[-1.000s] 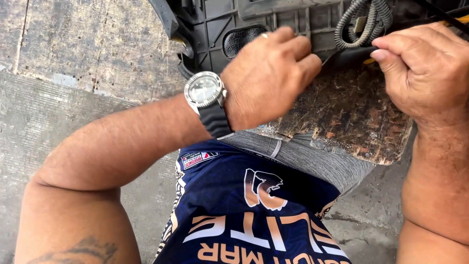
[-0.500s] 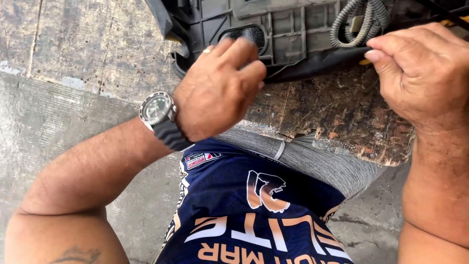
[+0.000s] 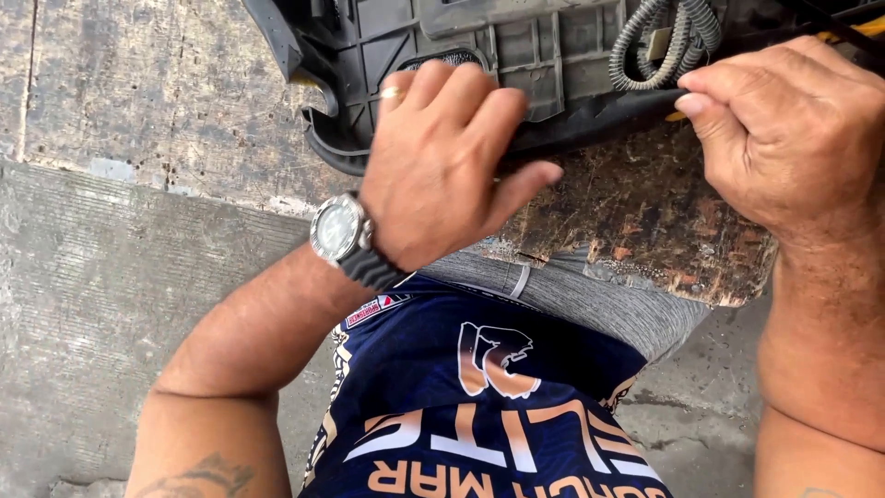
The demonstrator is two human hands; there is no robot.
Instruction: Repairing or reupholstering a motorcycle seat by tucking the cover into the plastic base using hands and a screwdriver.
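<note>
The left hand, wearing a watch, rests with fingers curled on the near edge of the black plastic housing, gripping nothing. The housing sits on a worn wooden block at the far middle. On the right, the right hand pinches the housing's rim beside the ribbed hoses. The work looks unfinished.

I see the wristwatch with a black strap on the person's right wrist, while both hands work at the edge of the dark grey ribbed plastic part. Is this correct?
Not quite. The head view shows the wristwatch with a black strap on the left wrist, just behind the left hand. The rest holds: the left hand and the right hand are both at the edge of the dark grey ribbed plastic part.
</note>
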